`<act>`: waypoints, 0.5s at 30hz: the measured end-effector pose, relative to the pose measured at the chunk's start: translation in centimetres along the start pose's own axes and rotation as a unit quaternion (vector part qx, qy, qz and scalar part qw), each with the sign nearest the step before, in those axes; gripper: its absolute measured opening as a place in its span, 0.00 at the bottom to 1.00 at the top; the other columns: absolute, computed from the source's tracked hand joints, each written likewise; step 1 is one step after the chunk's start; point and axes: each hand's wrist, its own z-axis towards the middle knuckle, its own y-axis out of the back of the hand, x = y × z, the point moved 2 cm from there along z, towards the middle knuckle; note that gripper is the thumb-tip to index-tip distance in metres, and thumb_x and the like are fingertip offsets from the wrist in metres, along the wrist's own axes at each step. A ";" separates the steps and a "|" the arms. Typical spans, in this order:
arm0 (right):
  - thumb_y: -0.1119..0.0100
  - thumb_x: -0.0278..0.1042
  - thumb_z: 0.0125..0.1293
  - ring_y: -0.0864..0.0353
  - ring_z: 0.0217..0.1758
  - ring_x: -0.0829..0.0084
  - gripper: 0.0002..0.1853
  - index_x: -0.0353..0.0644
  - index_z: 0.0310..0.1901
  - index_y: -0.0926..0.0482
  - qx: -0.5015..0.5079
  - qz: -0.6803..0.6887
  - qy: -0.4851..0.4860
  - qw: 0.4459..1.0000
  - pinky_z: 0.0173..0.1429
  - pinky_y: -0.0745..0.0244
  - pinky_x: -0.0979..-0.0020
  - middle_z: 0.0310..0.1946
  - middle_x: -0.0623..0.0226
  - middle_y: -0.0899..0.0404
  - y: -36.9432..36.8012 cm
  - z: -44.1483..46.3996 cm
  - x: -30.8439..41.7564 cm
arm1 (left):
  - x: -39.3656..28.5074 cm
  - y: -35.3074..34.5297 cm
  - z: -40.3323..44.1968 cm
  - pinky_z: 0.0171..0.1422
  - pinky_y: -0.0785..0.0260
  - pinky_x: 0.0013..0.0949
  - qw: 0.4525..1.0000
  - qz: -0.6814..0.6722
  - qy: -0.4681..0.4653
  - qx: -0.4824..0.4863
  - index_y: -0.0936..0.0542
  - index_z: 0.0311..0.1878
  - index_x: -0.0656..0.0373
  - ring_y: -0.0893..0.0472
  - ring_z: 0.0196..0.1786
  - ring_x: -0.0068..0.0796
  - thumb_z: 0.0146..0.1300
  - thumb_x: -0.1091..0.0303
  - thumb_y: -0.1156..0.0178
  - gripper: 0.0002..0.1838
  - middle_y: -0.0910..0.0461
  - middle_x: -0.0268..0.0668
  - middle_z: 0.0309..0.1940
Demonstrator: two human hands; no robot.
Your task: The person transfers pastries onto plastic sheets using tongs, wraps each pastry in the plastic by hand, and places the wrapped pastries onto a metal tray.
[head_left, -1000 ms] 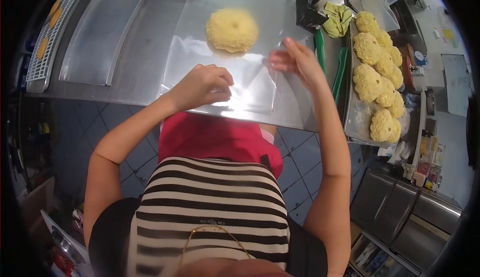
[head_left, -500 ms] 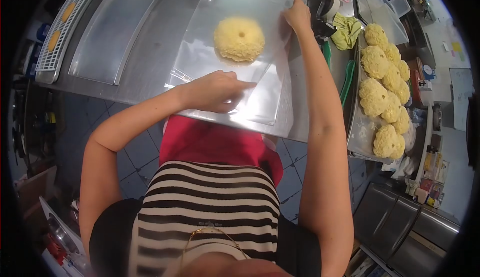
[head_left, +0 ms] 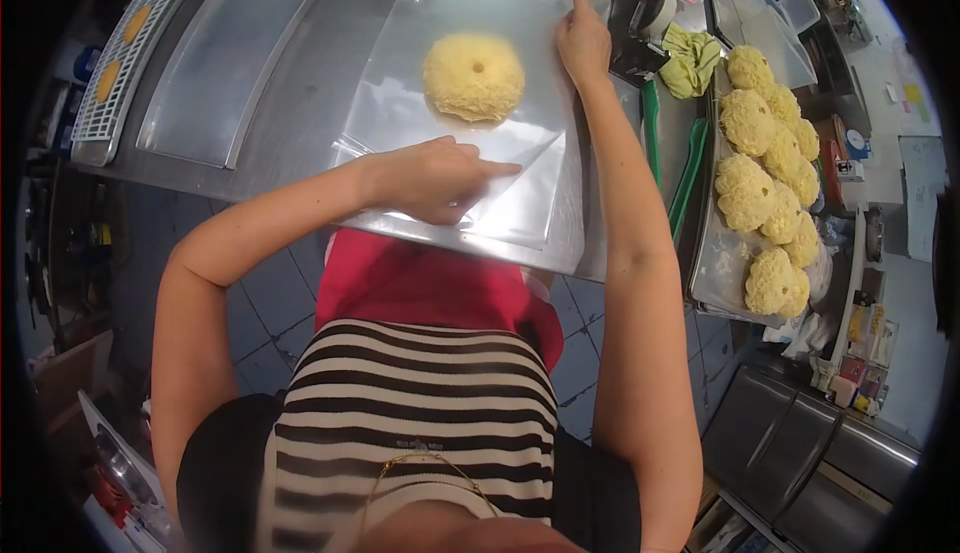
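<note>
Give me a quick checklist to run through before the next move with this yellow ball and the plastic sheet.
1. Yellow ball within the outline of the plastic sheet: ok.
2. Plastic sheet lying smooth: not ok; creases show near the left hand.
3. Both hands clear of the ball: ok; the left hand is on its near side, the right hand off to its right.
4. Right hand gripping the sheet: cannot tell; the fingertips are too small to read.
5. Film over the ball's top: cannot tell.
6. Tray of other balls apart from the sheet: ok, off to the right.
</note>
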 end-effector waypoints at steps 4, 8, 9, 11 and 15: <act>0.50 0.27 0.55 0.22 0.35 0.55 0.24 0.44 0.57 0.33 -0.007 -0.019 0.023 1.000 0.41 0.29 0.59 0.29 0.54 0.22 0.5 -0.2 0.3 | 0.0 0.1 0.1 0.44 0.38 0.33 1.000 0.007 -0.015 -0.010 0.31 0.49 0.60 0.28 0.34 0.33 0.45 0.75 0.46 0.23 0.27 0.36 0.36; 0.45 0.27 0.55 0.22 0.35 0.68 0.24 0.39 0.56 0.33 0.038 0.193 -0.169 0.966 0.40 0.28 0.67 0.29 0.60 0.21 -0.1 0.8 -2.3 | -0.2 1.4 0.5 0.46 0.38 0.34 0.997 -0.029 0.030 0.069 0.24 0.24 0.60 0.27 0.38 0.32 0.49 0.73 0.43 0.02 0.33 0.39 0.60; 0.43 0.26 0.55 0.22 0.35 0.73 0.24 0.38 0.55 0.32 0.058 0.298 -0.260 0.917 0.39 0.28 0.70 0.29 0.63 0.20 -0.5 0.8 -3.4 | 0.1 1.8 0.7 0.46 0.36 0.35 0.992 -0.075 0.044 0.089 0.25 0.23 0.61 0.26 0.40 0.33 0.50 0.72 0.43 0.04 0.33 0.40 0.60; 0.42 0.26 0.54 0.23 0.35 0.77 0.24 0.37 0.54 0.32 0.079 0.334 -0.243 0.907 0.39 0.29 0.73 0.30 0.65 0.20 2.1 1.7 -1.9 | 0.5 2.9 0.6 0.47 0.35 0.36 0.984 -0.128 0.060 0.107 0.26 0.22 0.61 0.25 0.42 0.34 0.51 0.71 0.43 0.06 0.32 0.40 0.60; 0.39 0.25 0.54 0.25 0.35 0.82 0.19 0.34 0.49 0.27 0.136 0.398 -0.182 0.889 0.41 0.31 0.80 0.30 0.69 0.20 8.7 2.2 3.3 | 0.3 7.1 0.7 0.52 0.33 0.35 0.992 -0.021 -0.025 -0.126 0.24 0.25 0.60 0.24 0.48 0.36 0.52 0.67 0.41 0.07 0.31 0.39 0.58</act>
